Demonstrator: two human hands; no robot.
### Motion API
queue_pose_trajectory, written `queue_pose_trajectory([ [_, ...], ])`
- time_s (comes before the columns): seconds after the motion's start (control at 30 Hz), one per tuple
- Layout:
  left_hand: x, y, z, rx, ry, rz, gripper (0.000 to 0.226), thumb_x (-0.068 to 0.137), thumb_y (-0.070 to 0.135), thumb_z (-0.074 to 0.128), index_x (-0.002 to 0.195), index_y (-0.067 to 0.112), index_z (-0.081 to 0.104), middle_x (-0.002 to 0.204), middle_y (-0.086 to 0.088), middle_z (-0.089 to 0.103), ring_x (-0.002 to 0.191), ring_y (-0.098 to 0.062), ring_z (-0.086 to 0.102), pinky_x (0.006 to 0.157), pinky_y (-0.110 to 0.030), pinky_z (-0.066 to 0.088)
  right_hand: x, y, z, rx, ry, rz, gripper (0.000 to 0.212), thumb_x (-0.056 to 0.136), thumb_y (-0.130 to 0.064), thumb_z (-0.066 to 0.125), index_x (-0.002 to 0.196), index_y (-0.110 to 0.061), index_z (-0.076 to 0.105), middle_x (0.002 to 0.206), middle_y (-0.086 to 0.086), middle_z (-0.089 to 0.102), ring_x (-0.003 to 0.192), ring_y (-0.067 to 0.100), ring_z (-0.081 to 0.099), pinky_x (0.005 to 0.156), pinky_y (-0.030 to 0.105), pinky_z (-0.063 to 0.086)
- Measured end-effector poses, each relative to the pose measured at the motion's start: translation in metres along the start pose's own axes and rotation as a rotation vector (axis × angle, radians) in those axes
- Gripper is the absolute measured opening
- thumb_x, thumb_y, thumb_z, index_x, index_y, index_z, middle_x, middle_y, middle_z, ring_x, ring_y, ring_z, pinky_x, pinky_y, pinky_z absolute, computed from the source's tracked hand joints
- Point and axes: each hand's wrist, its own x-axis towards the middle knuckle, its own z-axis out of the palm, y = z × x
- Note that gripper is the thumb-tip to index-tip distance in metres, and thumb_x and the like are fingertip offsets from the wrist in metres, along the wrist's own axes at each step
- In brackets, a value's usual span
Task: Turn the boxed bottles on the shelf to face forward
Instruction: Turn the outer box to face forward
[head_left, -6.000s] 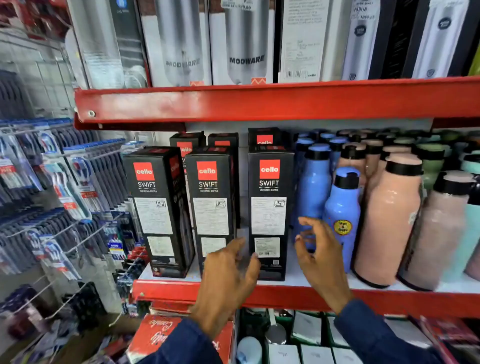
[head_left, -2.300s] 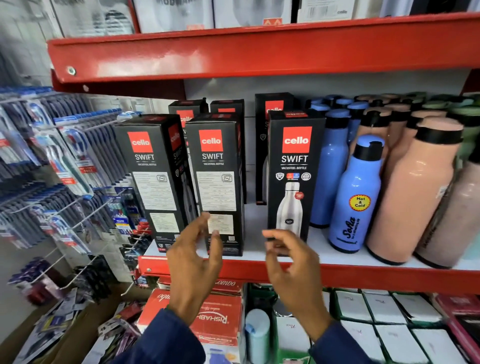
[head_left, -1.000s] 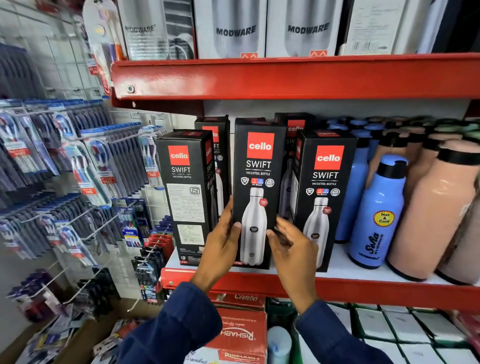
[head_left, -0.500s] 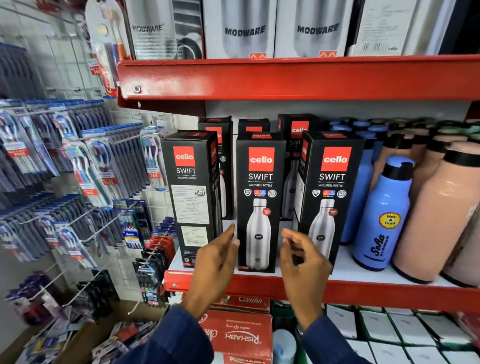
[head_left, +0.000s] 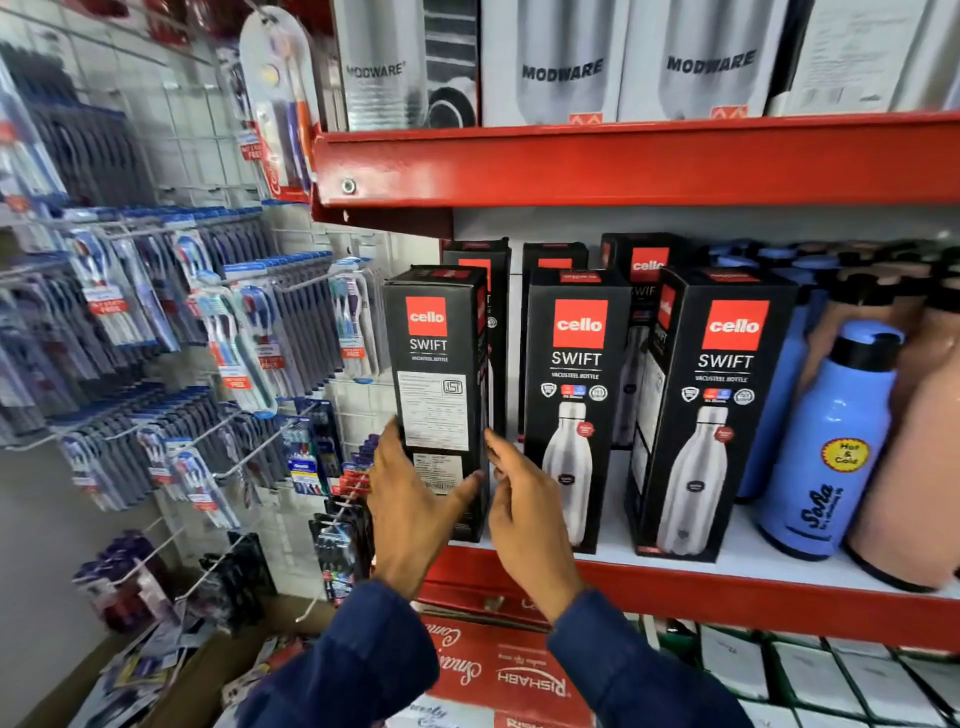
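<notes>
We are on the last box (head_left: 439, 395), at the left end of the shelf (head_left: 727, 597), its label side outward. Our left hand (head_left: 410, 514) grasps it; our right hand (head_left: 524, 514) is released beside it. Next we should turn it half round.

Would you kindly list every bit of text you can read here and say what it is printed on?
"cello SWIFT": left box, middle box, right box.
"MODWARE": white boxes on the upper shelf.
"Hot & Cold", "Sola": blue bottle.
"RISHABH", upside down: red carton below.
Fine print on boxes and toothbrush packs: unreadable.
</notes>
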Motion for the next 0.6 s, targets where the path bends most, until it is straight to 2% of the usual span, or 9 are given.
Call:
queue_pose_trajectory([
  [0.07,0.005,0.003,0.002,-0.045,0.006,-0.003,0.105,0.054,0.048,0.089,0.138,0.017,0.034,0.132,-0.006,0.057,0.121,-0.025,0.058,0.101,-0.047,0.051,0.005,-0.002,0.003,0.03,0.017,0.009,0.053,0.095,0.002,0.04,0.141,-0.024,0.045,0.138,-0.003,0.057,0.123,-0.003,0.049,0.098,-0.002,0.03],
  [0.2,0.01,0.004,-0.007,-0.13,0.009,0.05,0.102,0.057,0.039,0.087,0.141,0.018,0.033,0.131,-0.005,0.062,0.117,-0.02,0.062,0.103,-0.038,0.051,0.005,-0.004,0.004,0.06,0.035,-0.01,0.052,0.096,-0.001,0.041,0.141,-0.026,0.046,0.136,-0.007,0.059,0.121,-0.005,0.052,0.104,0.011,0.04],
  [0.23,0.012,0.002,-0.012,-0.16,0.009,0.073,0.098,0.059,0.036,0.086,0.141,0.022,0.034,0.131,0.0,0.063,0.116,-0.015,0.062,0.102,-0.033,0.051,0.004,-0.005,0.003,0.042,0.05,-0.017,0.051,0.096,-0.002,0.042,0.141,-0.025,0.045,0.131,-0.008,0.061,0.114,-0.008,0.055,0.101,0.009,0.042],
  [0.3,0.017,0.0,-0.027,-0.229,-0.007,0.115,0.088,0.063,0.027,0.085,0.137,0.034,0.038,0.128,0.016,0.061,0.115,0.001,0.06,0.099,-0.017,0.047,0.003,-0.008,0.003,0.003,0.085,-0.024,0.049,0.096,-0.006,0.045,0.143,-0.022,0.044,0.104,-0.008,0.066,0.085,-0.01,0.06,0.077,0.001,0.046],
  [0.33,0.019,-0.001,-0.034,-0.27,-0.028,0.118,0.085,0.065,0.022,0.084,0.135,0.039,0.038,0.128,0.022,0.06,0.114,0.007,0.058,0.098,-0.015,0.047,0.003,-0.009,0.004,-0.021,0.102,-0.026,0.049,0.097,-0.009,0.047,0.144,-0.021,0.042,0.093,-0.004,0.066,0.076,-0.003,0.061,0.068,0.005,0.048],
  [0.4,0.025,-0.007,-0.043,-0.383,-0.11,0.086,0.084,0.073,0.006,0.077,0.14,0.038,0.038,0.12,0.03,0.063,0.113,0.007,0.06,0.095,-0.019,0.05,0.004,-0.01,0.011,-0.076,0.123,-0.015,0.047,0.098,-0.018,0.049,0.144,-0.02,0.039,0.089,0.003,0.068,0.069,0.008,0.062,0.064,0.015,0.051],
  [0.47,0.031,-0.01,-0.047,-0.465,-0.206,0.092,0.079,0.078,-0.009,0.063,0.141,0.032,0.039,0.117,0.033,0.065,0.112,0.007,0.061,0.09,-0.016,0.053,0.008,-0.008,0.019,-0.093,0.12,0.011,0.045,0.098,-0.023,0.05,0.142,-0.019,0.043,0.075,0.001,0.064,0.054,0.005,0.055,0.051,0.011,0.043],
  [0.53,0.035,-0.01,-0.047,-0.505,-0.288,0.105,0.072,0.082,-0.021,0.05,0.141,0.019,0.043,0.119,0.027,0.067,0.114,0.004,0.061,0.092,-0.014,0.053,0.011,-0.006,0.027,-0.098,0.119,0.034,0.039,0.097,-0.025,0.052,0.135,-0.015,0.051,0.064,-0.006,0.055,0.05,0.0,0.053,0.044,0.008,0.035],
  [0.6,0.038,-0.013,-0.043,-0.542,-0.345,0.084,0.065,0.087,-0.021,0.04,0.141,0.015,0.045,0.124,0.013,0.068,0.119,-0.005,0.062,0.093,-0.02,0.054,0.011,-0.003,0.032,-0.098,0.139,0.05,0.034,0.095,-0.024,0.055,0.127,-0.013,0.057,0.059,-0.011,0.048,0.049,0.0,0.053,0.043,0.006,0.032],
])
